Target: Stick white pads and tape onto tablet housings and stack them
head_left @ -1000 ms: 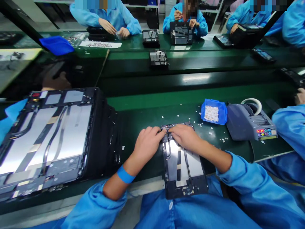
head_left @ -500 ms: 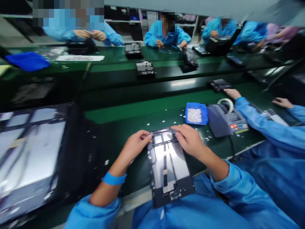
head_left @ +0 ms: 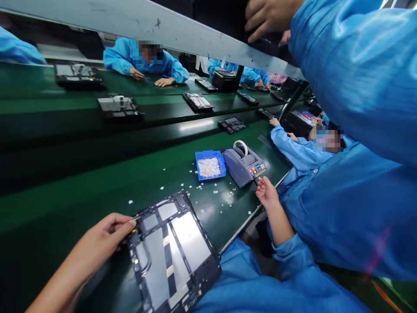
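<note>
Nearest to me, an opened tablet back frame (head_left: 172,252) is lying on the green bench (head_left: 65,204), its near end hanging over the bench's edge toward my blue-sleeved lap. I am seeing my left hand (head_left: 104,237) resting at the frame's far-left corner, fingers curled and the thumb and forefinger pinched together on what looks like a thin bit at the frame's rim, though I cannot tell exactly what it is pinching. My right hand (head_left: 267,193) is hanging off to the right past the bench edge, well apart from the frame, fingers loosely open and gripping nothing, its fingertips reaching just beside the front of a grey tape dispenser (head_left: 243,164). Small white scraps (head_left: 213,191) are lying scattered on the bench between the frame and the dispenser. Just left of the dispenser and touching it or nearly so, a shallow blue tray (head_left: 210,165) is sitting with a heap of white pieces in it. To the right, a co-worker in a blue smock (head_left: 342,204) is crowding close, and another blue sleeve (head_left: 355,65) is filling the upper right, its hand (head_left: 267,17) gripping something dark near a slanting grey rail (head_left: 146,26). Farther out, more dark tablet frames (head_left: 120,106) are lying along the middle belt, and at the far side other people in blue (head_left: 143,63) are leaning over the bench with their hands on it.
</note>
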Motion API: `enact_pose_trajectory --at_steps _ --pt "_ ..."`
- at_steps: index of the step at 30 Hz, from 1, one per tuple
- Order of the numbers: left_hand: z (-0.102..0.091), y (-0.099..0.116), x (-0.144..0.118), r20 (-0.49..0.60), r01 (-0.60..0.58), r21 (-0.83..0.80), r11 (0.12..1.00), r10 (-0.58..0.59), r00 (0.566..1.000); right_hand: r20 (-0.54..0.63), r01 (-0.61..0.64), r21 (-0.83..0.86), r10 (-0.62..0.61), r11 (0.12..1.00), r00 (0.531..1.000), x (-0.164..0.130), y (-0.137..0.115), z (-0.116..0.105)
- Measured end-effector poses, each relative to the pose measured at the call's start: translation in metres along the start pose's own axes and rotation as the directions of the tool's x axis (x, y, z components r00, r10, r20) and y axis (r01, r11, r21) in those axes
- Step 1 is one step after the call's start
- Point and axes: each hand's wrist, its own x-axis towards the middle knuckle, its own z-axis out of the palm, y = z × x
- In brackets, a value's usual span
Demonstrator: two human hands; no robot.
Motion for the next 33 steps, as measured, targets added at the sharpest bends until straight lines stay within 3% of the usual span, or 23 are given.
enact_pose_trajectory --at_steps 5,7,10,11,13,16,19,22,24,26,27,28,30,32,33 --pt "-0.007 -0.005 -0.003 -0.018 -0.038 0.046 0.998 0.039 0.999 0.028 0.019 -0.011 -0.019 1.000 0.999 0.000 0.001 0.006" --pt "-0.008 0.000 -0.014 -0.140 -0.044 0.104 0.994 0.059 0.988 0.038 0.044 -0.023 -0.043 0.999 0.998 -0.014 0.007 0.006" --pt "0.000 0.018 -0.040 -0.364 -0.071 0.192 0.979 0.138 0.921 0.119 0.037 -0.047 -0.031 0.998 0.992 -0.051 0.024 0.019" --pt "0.007 0.027 -0.050 -0.371 -0.107 0.175 0.979 0.166 0.914 0.180 0.038 -0.067 -0.026 0.997 0.983 -0.066 0.031 0.028" --pt "0.025 0.043 -0.066 -0.273 -0.180 0.014 0.984 0.177 0.946 0.346 0.079 -0.129 -0.030 0.988 0.938 -0.097 0.046 0.053" --pt "0.055 0.059 -0.078 -0.065 -0.156 -0.304 0.940 0.143 0.988 0.586 0.201 -0.227 -0.031 0.953 0.810 -0.142 0.064 0.098" --pt "0.075 0.059 -0.078 -0.006 -0.104 -0.535 0.838 0.119 0.993 0.708 0.297 -0.280 -0.012 0.913 0.706 -0.175 0.074 0.133" --pt "0.075 0.049 -0.079 -0.099 -0.135 -0.604 0.785 0.094 0.991 0.796 0.375 -0.278 -0.007 0.884 0.606 -0.190 0.079 0.149" --pt "0.063 0.039 -0.082 -0.208 -0.181 -0.596 0.782 0.067 0.976 0.836 0.432 -0.293 0.009 0.853 0.549 -0.187 0.081 0.152" --pt "0.044 0.028 -0.086 -0.319 -0.207 -0.529 0.823 0.033 0.947 0.870 0.568 -0.301 -0.023 0.766 0.492 -0.176 0.081 0.154" --pt "0.033 0.023 -0.088 -0.352 -0.196 -0.464 0.864 0.024 0.936 0.896 0.665 -0.284 -0.056 0.691 0.440 -0.169 0.081 0.155" --pt "0.022 0.019 -0.088 -0.357 -0.168 -0.377 0.911 0.025 0.934 0.928 0.766 -0.242 -0.089 0.596 0.363 -0.162 0.081 0.158" --pt "0.007 0.013 -0.087 -0.291 -0.110 -0.171 0.979 0.057 0.955 0.982 0.920 -0.097 -0.114 0.380 0.150 -0.148 0.082 0.168" --pt "0.002 0.013 -0.081 -0.215 -0.129 0.038 0.991 0.134 0.967 0.997 0.982 0.057 -0.067 0.182 -0.045 -0.139 0.086 0.182" --pt "0.003 0.014 -0.077 -0.196 -0.169 0.132 0.977 0.193 0.961 0.993 0.988 0.115 -0.035 0.098 -0.112 -0.136 0.088 0.190"
